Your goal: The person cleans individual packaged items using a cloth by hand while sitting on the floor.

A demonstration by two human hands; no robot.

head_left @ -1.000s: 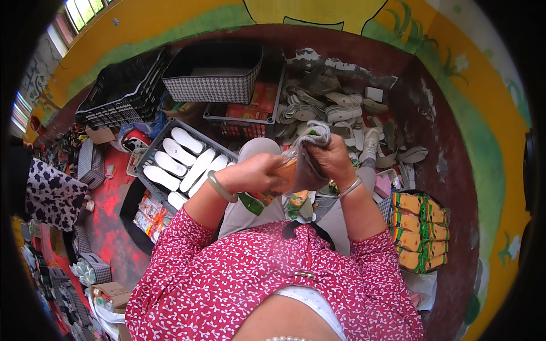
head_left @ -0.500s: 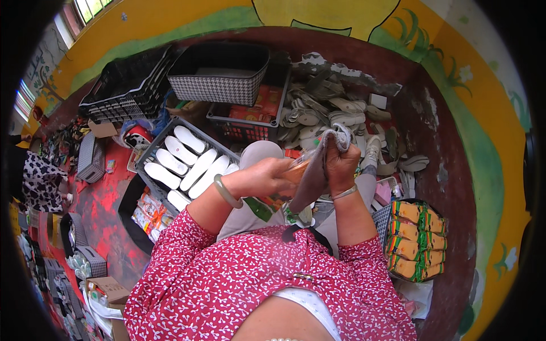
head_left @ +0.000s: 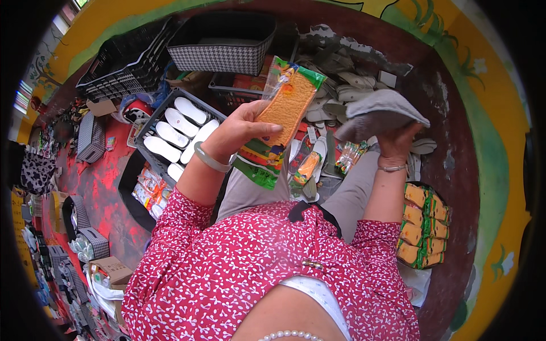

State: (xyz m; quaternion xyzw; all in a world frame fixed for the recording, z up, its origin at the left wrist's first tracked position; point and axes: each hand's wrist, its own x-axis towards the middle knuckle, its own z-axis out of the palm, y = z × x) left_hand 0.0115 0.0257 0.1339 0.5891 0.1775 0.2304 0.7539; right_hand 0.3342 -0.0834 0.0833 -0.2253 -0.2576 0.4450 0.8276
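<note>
My left hand [head_left: 250,126] grips a clear plastic packet [head_left: 288,102] with a tan, textured insole inside and green, printed ends. Its thumb presses on the front, and the packet stands tilted above my knees. Off to the right, my right hand [head_left: 395,142] holds a soft grey fabric piece [head_left: 378,111] from below. That piece is folded over, so its exact kind is unclear. The two hands are well apart. Below and between them, another packaged orange insole [head_left: 307,167] and a second bright packet [head_left: 351,156] lie among loose pale insoles.
A grey crate of white insoles [head_left: 170,134] stands to the left. Behind are a houndstooth basket [head_left: 222,58] and a black crate [head_left: 122,77]. Loose grey soles [head_left: 355,79] pile up by the wall. Packaged tan insoles [head_left: 424,224] fill a basket at right.
My hands have moved apart. The packet, earlier partly hidden behind the grey fabric piece, now shows fully in my left hand. My right hand has carried the grey piece to the right.
</note>
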